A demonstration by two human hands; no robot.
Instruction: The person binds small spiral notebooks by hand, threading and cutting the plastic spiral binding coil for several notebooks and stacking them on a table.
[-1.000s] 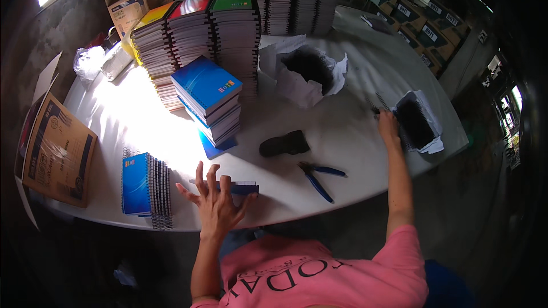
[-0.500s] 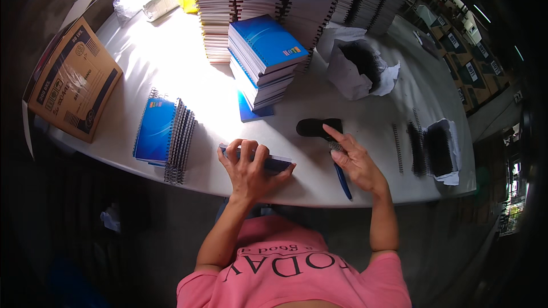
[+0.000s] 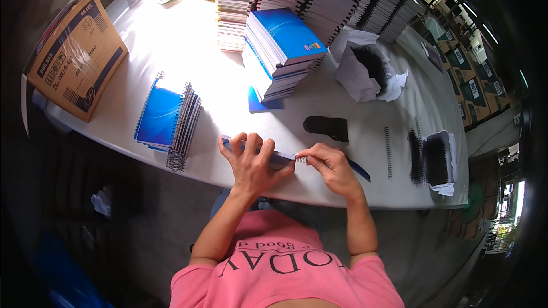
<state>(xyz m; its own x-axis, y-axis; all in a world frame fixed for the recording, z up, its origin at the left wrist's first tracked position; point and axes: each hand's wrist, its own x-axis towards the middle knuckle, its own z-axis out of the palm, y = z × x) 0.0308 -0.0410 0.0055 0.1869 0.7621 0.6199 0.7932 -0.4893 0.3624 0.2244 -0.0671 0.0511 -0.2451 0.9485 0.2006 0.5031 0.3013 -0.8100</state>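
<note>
Near the table's front edge, my left hand (image 3: 249, 165) grips a thin blue notebook (image 3: 281, 161) from above, fingers over its far side and thumb on its near side. My right hand (image 3: 333, 170) pinches a short wire coil (image 3: 301, 159) at the right end of that notebook; part of the coil is hidden by the fingers. Just beyond the right hand lies a flat black object (image 3: 325, 128). A tool's blue handle (image 3: 358, 170) shows to the right of that hand, the rest of it covered.
Coil-bound blue notebooks (image 3: 157, 117) lie at left, near a cardboard box (image 3: 80, 57). Ahead are a stack of blue books (image 3: 288, 34) and tall coil-bound stacks (image 3: 237, 11). At right are a loose coil (image 3: 389, 154), a bundle of black coils (image 3: 438, 159) and a paper-wrapped bundle (image 3: 357, 74).
My right hand has moved left from above the black object to the notebook's right end, with the coil now between its fingers. My left hand keeps its hold on the notebook.
</note>
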